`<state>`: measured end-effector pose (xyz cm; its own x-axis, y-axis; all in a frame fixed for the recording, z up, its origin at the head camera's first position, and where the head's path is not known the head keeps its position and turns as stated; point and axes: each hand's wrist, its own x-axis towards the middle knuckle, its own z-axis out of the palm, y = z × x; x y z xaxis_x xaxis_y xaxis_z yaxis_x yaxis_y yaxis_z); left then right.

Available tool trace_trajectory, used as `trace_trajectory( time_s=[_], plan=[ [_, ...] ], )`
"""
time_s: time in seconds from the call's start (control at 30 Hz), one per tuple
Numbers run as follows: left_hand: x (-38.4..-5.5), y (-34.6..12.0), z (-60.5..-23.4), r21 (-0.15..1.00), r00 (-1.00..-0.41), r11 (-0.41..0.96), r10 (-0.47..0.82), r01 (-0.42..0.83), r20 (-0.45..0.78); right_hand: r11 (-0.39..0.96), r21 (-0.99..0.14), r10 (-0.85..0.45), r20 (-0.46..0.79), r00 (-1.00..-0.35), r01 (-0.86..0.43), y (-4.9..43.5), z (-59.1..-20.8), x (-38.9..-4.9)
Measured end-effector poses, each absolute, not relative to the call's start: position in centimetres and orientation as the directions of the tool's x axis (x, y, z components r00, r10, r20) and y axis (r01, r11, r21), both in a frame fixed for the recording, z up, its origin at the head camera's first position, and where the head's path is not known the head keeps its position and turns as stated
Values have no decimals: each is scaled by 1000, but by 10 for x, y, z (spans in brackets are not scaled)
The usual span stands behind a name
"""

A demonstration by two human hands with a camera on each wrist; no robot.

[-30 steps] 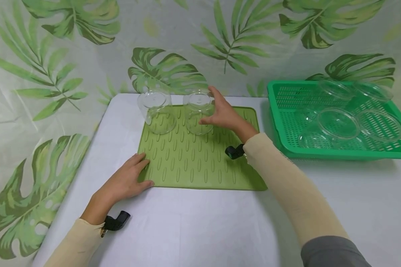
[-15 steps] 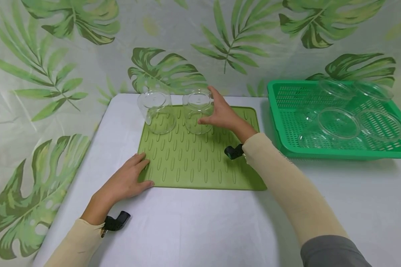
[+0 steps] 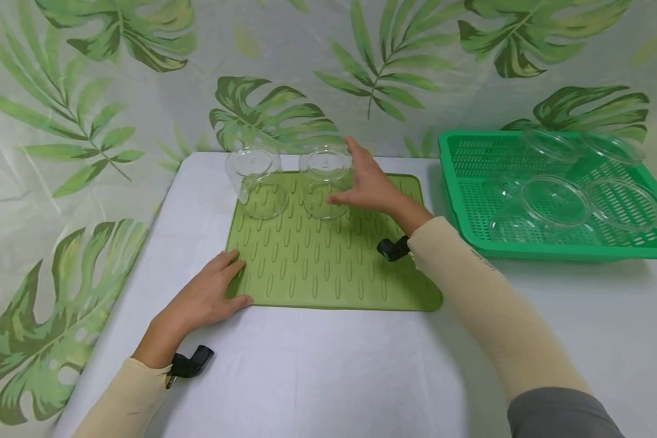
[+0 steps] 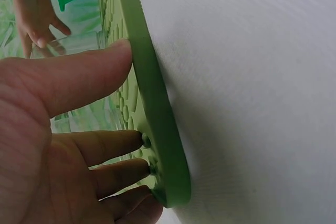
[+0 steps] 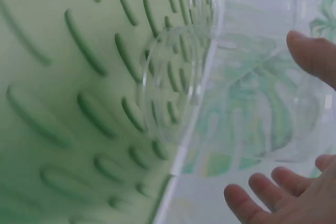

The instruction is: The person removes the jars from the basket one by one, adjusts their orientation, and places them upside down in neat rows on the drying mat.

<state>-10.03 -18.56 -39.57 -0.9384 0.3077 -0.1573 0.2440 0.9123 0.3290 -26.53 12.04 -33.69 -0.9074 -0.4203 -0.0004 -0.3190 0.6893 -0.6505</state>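
Two clear glass cups stand upside down side by side on the back of a green ridged mat [image 3: 317, 274]: a left cup [image 3: 260, 194] and a right cup [image 3: 314, 191]. My right hand [image 3: 375, 185] is spread around the right side of the right cup. In the right wrist view its thumb and fingers stand a little off the wall of that cup [image 5: 247, 103]. At the mat's front left corner, my left hand [image 3: 205, 295] rests with fairly straight fingers on the mat's edge. The left wrist view shows the thumb [image 4: 100, 74] and fingertips against the mat.
A green plastic basket [image 3: 547, 250] stands on the right of the table, holding several clear glass cups [image 3: 555, 204] with their mouths up. White cloth [image 3: 306, 371] covers the table. Behind it hangs a leaf-patterned sheet [image 3: 410, 36].
My right hand and forearm have shifted slightly to the right, and the fingers have come away from the right cup. Both cups and my left hand stay in place.
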Motion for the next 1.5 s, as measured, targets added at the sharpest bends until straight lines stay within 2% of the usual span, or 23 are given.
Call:
trace_trajectory(
  time_s=[0.2,0.7,0.87,1.17,1.5],
  plan=[
    [-100,-185,-395,336,-936,906,321,258,-145,734,-565,-438,29,-898,-376,142,-313,-252],
    [-98,-187,-397,333,-934,905,327,265,-146,701,-530,-492,125,-861,-478,199,-286,-226],
    [-99,-188,-397,328,-933,907,327,264,-152,709,-479,-499,177,-848,-517,216,-275,-216],
    [-97,-187,-397,355,-934,903,316,243,-166,753,-469,-429,181,-885,-462,252,-268,-210],
    [-94,-187,-397,369,-927,899,322,235,-193,741,-546,-346,189,-919,-391,296,-276,-205]
  ],
)
